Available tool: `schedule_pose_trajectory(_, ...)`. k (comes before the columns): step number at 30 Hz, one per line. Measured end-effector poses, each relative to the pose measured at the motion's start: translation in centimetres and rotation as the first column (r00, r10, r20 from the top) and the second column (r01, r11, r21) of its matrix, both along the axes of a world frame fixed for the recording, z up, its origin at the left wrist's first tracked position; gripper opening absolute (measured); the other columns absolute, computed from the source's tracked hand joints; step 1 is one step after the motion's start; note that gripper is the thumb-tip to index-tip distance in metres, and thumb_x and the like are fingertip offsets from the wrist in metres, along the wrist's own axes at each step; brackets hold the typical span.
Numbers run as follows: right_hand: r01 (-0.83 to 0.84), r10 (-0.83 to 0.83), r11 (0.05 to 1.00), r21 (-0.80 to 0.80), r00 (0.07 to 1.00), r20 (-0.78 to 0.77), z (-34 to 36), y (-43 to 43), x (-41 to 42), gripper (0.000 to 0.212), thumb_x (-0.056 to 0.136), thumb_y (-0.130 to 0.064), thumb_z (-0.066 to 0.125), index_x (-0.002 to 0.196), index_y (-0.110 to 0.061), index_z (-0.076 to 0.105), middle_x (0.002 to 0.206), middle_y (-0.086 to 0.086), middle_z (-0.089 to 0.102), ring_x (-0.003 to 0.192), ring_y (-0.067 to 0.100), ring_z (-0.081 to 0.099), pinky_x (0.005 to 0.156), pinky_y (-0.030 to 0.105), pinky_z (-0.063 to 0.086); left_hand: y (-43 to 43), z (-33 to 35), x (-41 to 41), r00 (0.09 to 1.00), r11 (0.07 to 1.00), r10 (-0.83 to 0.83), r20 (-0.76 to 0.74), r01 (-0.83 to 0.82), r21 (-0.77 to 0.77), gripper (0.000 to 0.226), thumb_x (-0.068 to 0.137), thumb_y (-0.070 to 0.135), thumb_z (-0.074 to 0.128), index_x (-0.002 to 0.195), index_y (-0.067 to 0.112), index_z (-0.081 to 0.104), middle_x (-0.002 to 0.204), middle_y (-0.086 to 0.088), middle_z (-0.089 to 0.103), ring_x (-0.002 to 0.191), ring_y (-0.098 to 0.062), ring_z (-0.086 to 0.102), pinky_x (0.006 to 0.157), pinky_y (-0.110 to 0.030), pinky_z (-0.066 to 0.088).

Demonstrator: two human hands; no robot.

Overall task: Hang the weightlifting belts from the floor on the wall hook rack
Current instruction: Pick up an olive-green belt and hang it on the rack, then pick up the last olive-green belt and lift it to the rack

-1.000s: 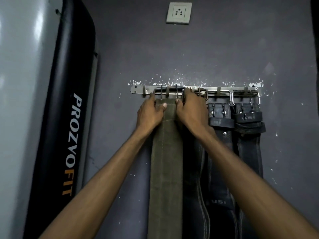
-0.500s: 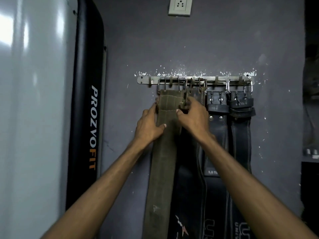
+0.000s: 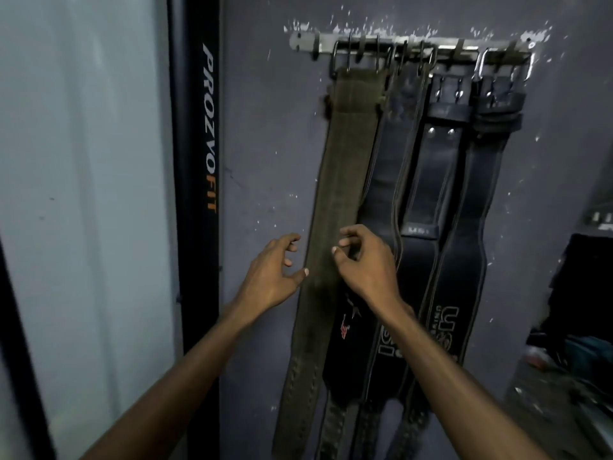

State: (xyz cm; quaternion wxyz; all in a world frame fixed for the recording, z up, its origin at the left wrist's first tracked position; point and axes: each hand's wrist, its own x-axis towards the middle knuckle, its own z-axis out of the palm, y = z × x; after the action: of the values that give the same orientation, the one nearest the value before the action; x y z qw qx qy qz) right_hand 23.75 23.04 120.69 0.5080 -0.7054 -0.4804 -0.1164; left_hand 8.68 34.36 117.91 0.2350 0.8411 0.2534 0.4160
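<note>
Belt (image 3: 335,194) is hung from the rack (image 3: 411,44), long axis vertical, between both hands; left hand (image 3: 272,277) and right hand (image 3: 365,263) are spread open, nothing held, right nearer.

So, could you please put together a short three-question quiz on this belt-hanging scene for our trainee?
1. True or false: the olive-green canvas belt hangs from the metal wall hook rack.
2. How many belts hang on the rack? A) two B) four C) six
3. Fill in: the left hand and the right hand are both ____, gripping nothing.

Key:
1. True; its buckle sits over the hooks at the rack's left end.
2. B; the green one plus three black leather belts to its right.
3. Open; the fingers are spread on either side of the green belt.
</note>
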Motion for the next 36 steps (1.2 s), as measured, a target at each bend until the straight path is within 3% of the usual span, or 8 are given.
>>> schedule_pose_trajectory(7,-0.088,0.058,0.974,-0.208,0.988,-0.146,-16.2,-1.6,0.7,0.027,0.085,-0.023,0.074,0.112,-0.027,0.069,0.091,-0.013,0.07,0.07,0.002,0.062,0.074,0.029,0.057,-3.1,-15.4,-2.7,0.988,0.959,0.023,-0.152,-0.065,-0.277,0.064,0.082,0.007,0.077,0.14,0.006,0.049,0.119,-0.011,0.058,0.094,-0.025,0.061,0.09,-0.041,0.054)
schedule_pose_trajectory(11,-0.168,0.076,0.915,-0.366,0.964,-0.254,-27.6,-3.4,0.0,0.026,0.086,-0.021,0.072,0.111,-0.024,0.07,0.087,-0.013,0.068,0.071,0.006,0.064,0.079,0.036,0.06,-6.5,-25.2,-4.4,0.972,0.872,0.053,-0.228,-0.156,-0.465,0.057,0.083,-0.003,0.072,0.136,0.001,0.051,0.111,-0.012,0.057,0.083,-0.019,0.056,0.074,-0.024,0.051)
schedule_pose_trajectory(14,-0.248,0.082,0.855,-0.455,0.932,-0.353,-36.6,-5.0,-1.0,0.026,0.087,-0.016,0.07,0.112,-0.021,0.071,0.092,-0.006,0.075,0.087,0.018,0.072,0.085,0.042,0.06,-8.8,-33.6,-5.8,0.935,0.814,0.087,-0.343,-0.265,-0.517,0.056,0.084,0.004,0.072,0.136,0.01,0.054,0.112,0.001,0.059,0.093,-0.011,0.057,0.084,-0.025,0.049)
schedule_pose_trajectory(17,-0.291,0.049,0.796,-0.531,0.905,-0.423,-45.9,-7.0,-2.7,0.024,0.088,-0.016,0.07,0.112,-0.021,0.07,0.097,-0.003,0.076,0.088,0.021,0.072,0.082,0.04,0.059,-11.2,-42.7,-7.8,0.907,0.729,0.067,-0.416,-0.329,-0.6,0.054,0.083,0.001,0.072,0.134,0.009,0.056,0.109,0.001,0.06,0.081,-0.004,0.059,0.072,-0.009,0.047)
schedule_pose_trajectory(22,-0.377,-0.013,0.679,-0.63,0.852,-0.524,-61.7,-10.8,-6.3,0.021,0.088,-0.015,0.071,0.107,-0.022,0.07,0.1,-0.003,0.076,0.086,0.021,0.071,0.075,0.025,0.049,-14.9,-58.2,-10.3,0.88,0.568,0.054,-0.472,-0.416,-0.71,0.053,0.085,0.0,0.071,0.134,0.002,0.053,0.115,-0.016,0.065,0.094,-0.035,0.067,0.078,-0.042,0.058)
schedule_pose_trajectory(28,-0.424,-0.116,0.564,-0.708,0.808,-0.577,-80.3,-14.8,-11.1,0.02,0.09,-0.015,0.069,0.11,-0.02,0.071,0.098,-0.006,0.076,0.094,0.018,0.071,0.081,0.032,0.055,-18.2,-77.0,-13.3,0.84,0.454,-0.039,-0.541,-0.468,-0.758,0.053,0.085,-0.001,0.07,0.135,0.009,0.054,0.111,-0.005,0.066,0.087,-0.018,0.064,0.067,-0.013,0.051)
schedule_pose_trajectory(33,-0.449,-0.119,0.479,-0.754,0.818,-0.562,-95.5,-16.9,-14.4,0.022,0.091,-0.012,0.068,0.112,-0.016,0.072,0.1,-0.003,0.077,0.093,0.019,0.072,0.075,0.022,0.047,-21.2,-92.4,-15.2,0.82,0.35,-0.026,-0.571,-0.528,-0.774,0.049,0.085,0.003,0.073,0.132,0.004,0.058,0.109,-0.008,0.07,0.095,-0.024,0.069,0.083,-0.03,0.055)
schedule_pose_trajectory(36,-0.46,-0.095,0.419,-0.783,0.835,-0.541,-104.5,-18.0,-16.0,0.024,0.09,-0.007,0.066,0.112,-0.013,0.073,0.102,0.003,0.077,0.095,0.025,0.073,0.08,0.03,0.055,-23.3,-101.4,-16.1,0.813,0.273,-0.012,-0.583,-0.558,-0.784,0.044,0.085,0.001,0.072,0.127,0.0,0.06,0.116,-0.018,0.07,0.105,-0.032,0.069,0.093,-0.042,0.054)
